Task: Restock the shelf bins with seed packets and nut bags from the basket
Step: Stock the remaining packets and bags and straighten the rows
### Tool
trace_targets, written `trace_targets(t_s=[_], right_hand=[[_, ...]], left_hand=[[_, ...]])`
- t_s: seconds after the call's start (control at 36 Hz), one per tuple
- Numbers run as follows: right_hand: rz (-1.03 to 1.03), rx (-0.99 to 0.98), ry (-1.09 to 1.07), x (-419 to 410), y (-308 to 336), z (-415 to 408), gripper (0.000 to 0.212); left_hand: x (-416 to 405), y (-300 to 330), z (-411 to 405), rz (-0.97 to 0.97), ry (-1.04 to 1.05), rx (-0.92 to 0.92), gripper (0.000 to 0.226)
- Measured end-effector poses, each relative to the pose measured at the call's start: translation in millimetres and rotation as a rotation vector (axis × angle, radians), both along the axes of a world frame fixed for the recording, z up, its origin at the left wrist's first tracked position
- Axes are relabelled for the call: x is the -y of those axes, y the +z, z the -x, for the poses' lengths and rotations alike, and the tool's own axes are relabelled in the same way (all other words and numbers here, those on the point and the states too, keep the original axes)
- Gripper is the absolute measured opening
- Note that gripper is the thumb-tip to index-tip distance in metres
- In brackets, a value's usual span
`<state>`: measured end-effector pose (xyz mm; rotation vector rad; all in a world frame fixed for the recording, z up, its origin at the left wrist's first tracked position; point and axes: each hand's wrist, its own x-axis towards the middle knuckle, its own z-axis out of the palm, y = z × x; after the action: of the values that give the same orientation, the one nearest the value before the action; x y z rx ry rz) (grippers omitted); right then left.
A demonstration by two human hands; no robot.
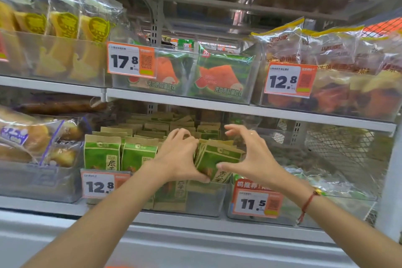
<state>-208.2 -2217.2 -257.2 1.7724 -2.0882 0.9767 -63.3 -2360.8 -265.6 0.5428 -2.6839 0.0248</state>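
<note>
My left hand [178, 154] grips a tilted stack of green-and-kraft paper seed packets [215, 159] over the clear plastic shelf bin [204, 200]; right hand [250, 154] open beside. Bin's right part unfilled; basket unseen.

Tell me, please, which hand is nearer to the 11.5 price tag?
Right. The right hand is just above the 11.5 price tag, its thumb on the seed packets. The left hand holds those packets farther left.

Bright even store light, glare on plastic bags [282, 43], soft blur throughout, wide-angle bending at edges
</note>
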Motion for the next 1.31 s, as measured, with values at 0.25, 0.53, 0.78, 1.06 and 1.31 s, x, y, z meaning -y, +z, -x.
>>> trace_targets(t_s=[0.25,0.53,0.78,1.06,1.31], right_hand=[[-0.418,-0.547,-0.182,35,10,-10,0.077],[-0.656,-0.453,-0.15,61,19,-39,0.076],[-0.584,-0.392,-0.237,62,10,-40,0.072],[-0.6,-0.433,-0.136,56,18,-35,0.089],[-0.456,-0.485,-0.166,55,4,-37,0.069]], left_hand=[[19,-16,-27,0.085,0.042,-0.071,0.096],[28,-20,-26,0.131,0.093,-0.031,0.089],[34,-11,-25,0.008,0.005,-0.05,0.068],[52,34,35,-0.237,0.113,0.25,0.047],[52,29,35,-0.146,0.26,0.264,0.051]])
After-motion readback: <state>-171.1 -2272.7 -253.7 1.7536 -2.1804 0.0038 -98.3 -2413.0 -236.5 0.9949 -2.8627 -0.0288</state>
